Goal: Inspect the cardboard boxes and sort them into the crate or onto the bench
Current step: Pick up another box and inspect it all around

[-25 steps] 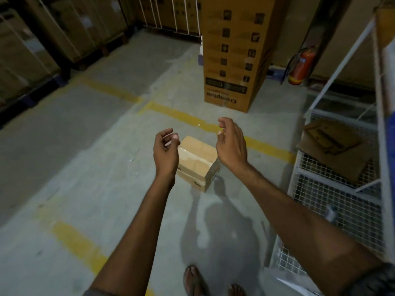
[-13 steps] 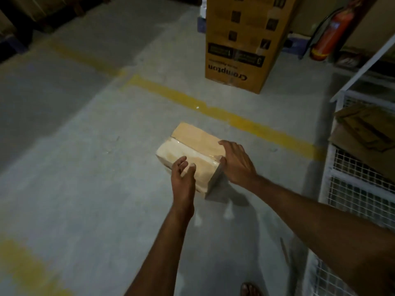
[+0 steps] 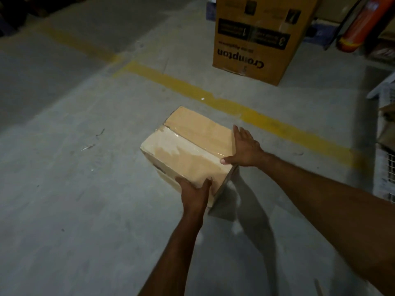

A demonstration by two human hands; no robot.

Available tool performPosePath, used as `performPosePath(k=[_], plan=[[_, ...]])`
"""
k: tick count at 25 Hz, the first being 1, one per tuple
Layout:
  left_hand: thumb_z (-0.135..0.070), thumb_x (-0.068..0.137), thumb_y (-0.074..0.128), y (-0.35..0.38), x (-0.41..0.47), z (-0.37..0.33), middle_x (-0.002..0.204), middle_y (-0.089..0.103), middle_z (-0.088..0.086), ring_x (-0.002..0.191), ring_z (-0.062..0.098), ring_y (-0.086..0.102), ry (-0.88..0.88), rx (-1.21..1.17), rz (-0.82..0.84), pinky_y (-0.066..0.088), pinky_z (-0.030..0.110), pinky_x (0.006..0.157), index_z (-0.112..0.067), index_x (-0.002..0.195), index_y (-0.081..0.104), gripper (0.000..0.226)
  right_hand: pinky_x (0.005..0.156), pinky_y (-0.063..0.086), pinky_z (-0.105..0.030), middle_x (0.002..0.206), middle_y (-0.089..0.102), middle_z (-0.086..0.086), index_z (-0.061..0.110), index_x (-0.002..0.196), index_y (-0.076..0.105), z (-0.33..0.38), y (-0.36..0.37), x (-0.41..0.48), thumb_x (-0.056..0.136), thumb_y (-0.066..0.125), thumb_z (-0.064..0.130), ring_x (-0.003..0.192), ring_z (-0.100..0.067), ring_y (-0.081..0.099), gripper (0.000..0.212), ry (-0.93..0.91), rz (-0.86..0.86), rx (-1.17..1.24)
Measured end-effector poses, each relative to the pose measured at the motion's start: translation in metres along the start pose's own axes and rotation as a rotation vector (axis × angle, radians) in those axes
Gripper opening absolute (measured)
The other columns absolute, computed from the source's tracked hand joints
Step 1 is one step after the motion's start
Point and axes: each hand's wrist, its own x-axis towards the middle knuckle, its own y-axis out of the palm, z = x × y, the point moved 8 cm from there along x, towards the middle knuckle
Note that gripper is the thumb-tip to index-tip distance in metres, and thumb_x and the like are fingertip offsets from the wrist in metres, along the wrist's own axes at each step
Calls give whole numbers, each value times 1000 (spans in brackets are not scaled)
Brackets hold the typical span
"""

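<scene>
A small cardboard box (image 3: 190, 144), sealed with clear tape along its top seam, sits on the concrete floor in the middle of the view. My left hand (image 3: 195, 192) grips its near edge, thumb on top and fingers down the front face. My right hand (image 3: 244, 147) lies against the box's right side, thumb hooked over the top edge and fingers stretched along the side. The white wire crate (image 3: 382, 133) shows only as a sliver at the right edge.
A tall printed carton (image 3: 254, 41) stands at the back, past a yellow floor line (image 3: 192, 90). A red fire extinguisher (image 3: 361, 24) leans at the top right. Flattened cardboard (image 3: 388, 122) lies in the wire crate. Open concrete floor spreads to the left.
Both hands came down from the air onto the box; the left went from its top to gripping the near edge. The view has dropped and moved closer.
</scene>
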Motion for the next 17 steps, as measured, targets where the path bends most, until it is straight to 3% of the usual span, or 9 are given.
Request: performPosePath(k=[4, 7, 10, 12, 14, 16, 17], plan=[[-62, 62, 85, 0, 4, 12, 160, 43, 1, 145, 30, 45, 50, 9, 71, 46, 59, 114, -33, 162, 13, 126, 122, 26, -46, 169, 10, -16, 13, 165, -5, -8, -4, 6, 59, 92, 66, 155, -37, 15, 152, 45, 25, 1], [-46, 67, 87, -18, -34, 3, 162, 39, -4, 146, 27, 42, 63, -49, 94, 45, 57, 116, -37, 162, 15, 119, 114, 32, -51, 158, 20, -14, 20, 163, 9, -2, -11, -38, 52, 96, 62, 147, -36, 20, 148, 108, -36, 19], [-38, 70, 86, -46, -77, -21, 157, 40, -9, 142, 22, 44, 91, -81, 95, 53, 47, 108, -38, 159, 21, 110, 109, 32, -47, 148, 30, -7, 26, 154, 27, 18, -40, -95, 48, 98, 57, 140, -30, 28, 132, 114, -161, 158], [-47, 73, 86, -73, -112, -56, 154, 45, -8, 138, 21, 49, 87, -141, 39, 57, 45, 102, -36, 156, 26, 103, 109, 34, -44, 144, 39, -6, 22, 147, 36, 44, -76, -144, 56, 96, 56, 137, -28, 37, 114, 89, -261, 304], [-61, 78, 83, -107, -156, -100, 145, 53, -4, 129, 21, 57, 71, -201, -101, 57, 48, 103, -30, 147, 32, 91, 96, 41, -35, 138, 52, -6, 16, 139, 42, 69, -112, -199, 68, 92, 53, 128, -29, 51, 95, 86, -325, 463], [-63, 84, 79, -146, -210, -153, 135, 59, -2, 118, 21, 62, 79, -178, -260, 56, 46, 103, -28, 135, 35, 76, 83, 40, -29, 130, 60, -8, 12, 136, 46, 87, -144, -260, 71, 92, 47, 119, -29, 59, 87, 126, -346, 551], [-61, 85, 79, -162, -239, -178, 131, 61, -3, 115, 21, 64, 102, -146, -296, 56, 46, 101, -28, 131, 36, 71, 84, 42, -29, 131, 60, -9, 11, 138, 47, 94, -161, -291, 69, 94, 45, 119, -29, 60, 90, 138, -352, 587]])
